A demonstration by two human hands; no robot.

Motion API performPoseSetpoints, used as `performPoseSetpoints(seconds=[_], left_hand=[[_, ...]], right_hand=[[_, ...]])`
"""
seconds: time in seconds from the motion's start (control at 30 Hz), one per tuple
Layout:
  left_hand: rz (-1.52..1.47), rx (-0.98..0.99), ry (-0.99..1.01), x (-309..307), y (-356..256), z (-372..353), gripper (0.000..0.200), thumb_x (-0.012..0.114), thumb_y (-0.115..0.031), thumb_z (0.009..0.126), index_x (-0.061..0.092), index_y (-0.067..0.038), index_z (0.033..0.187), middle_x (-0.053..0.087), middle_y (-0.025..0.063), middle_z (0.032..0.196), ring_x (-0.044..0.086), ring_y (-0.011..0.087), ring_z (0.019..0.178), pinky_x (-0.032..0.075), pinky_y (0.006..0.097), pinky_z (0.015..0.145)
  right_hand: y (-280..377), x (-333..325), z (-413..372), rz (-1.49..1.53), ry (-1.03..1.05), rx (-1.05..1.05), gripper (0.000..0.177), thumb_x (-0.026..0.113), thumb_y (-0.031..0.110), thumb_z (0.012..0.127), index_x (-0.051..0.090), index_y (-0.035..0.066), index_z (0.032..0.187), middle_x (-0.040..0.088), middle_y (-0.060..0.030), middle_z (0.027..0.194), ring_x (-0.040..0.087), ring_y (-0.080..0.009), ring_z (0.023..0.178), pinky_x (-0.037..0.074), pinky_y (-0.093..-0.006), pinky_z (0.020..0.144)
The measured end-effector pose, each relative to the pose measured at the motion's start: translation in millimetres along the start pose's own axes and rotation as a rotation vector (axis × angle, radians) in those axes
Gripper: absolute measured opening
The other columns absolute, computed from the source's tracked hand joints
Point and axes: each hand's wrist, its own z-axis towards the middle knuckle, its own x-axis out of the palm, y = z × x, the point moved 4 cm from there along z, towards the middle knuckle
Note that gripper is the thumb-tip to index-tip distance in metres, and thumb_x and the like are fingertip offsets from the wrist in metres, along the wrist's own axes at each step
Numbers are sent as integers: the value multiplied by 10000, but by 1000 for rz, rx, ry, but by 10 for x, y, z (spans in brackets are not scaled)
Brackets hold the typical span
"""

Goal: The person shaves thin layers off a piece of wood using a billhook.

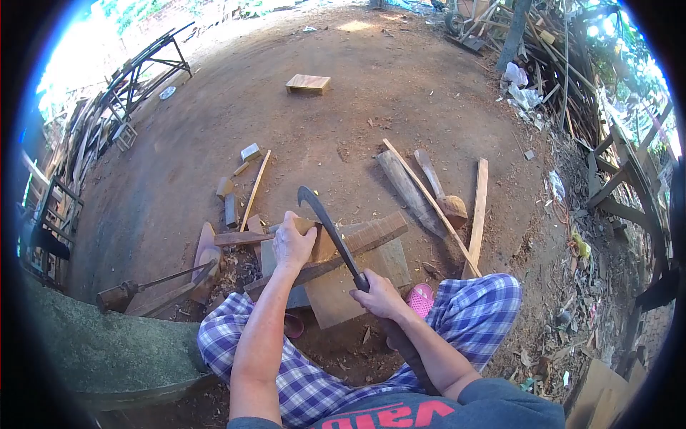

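My right hand point(379, 294) is wrapped round the dark handle of a billhook point(334, 232). Its hooked blade points away from me, and the long handle runs back under my right forearm. On the left, my left hand point(294, 244) grips a wooden block point(324, 248), its fingers partly hiding it. The blade passes close along the right side of this block. Under the block lies a thick wooden beam point(375, 234), slanting across flat boards point(332, 297) between my knees.
A small wooden stand point(309, 84) sits on the dirt ahead. To the right lie a wooden mallet point(451, 209) and long wood strips point(478, 207). A saw-like tool point(193, 272) rests at left, beside a concrete rim point(121, 343). Wood piles point(557, 64) line the edges.
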Motion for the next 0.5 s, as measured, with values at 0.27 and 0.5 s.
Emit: performPoseSetpoints(seconds=[0.27, 0.5], left_hand=[[-17, 2, -3, -35, -42, -25, 409, 742, -306, 776, 526, -54, 1015, 677, 215, 937, 650, 403, 930, 496, 478, 774], [-6, 3, -1, -18, -28, -11, 415, 745, -300, 774, 520, -51, 1017, 677, 216, 939, 650, 404, 935, 496, 481, 780]], right_hand=[[20, -2, -7, 44, 3, 13, 318, 678, 262, 817, 520, 9, 927, 635, -182, 719, 660, -318, 681, 499, -432, 628], [7, 1, 1, 38, 1, 12, 322, 677, 265, 818, 521, 4, 927, 640, -192, 728, 665, -332, 698, 500, -433, 642]])
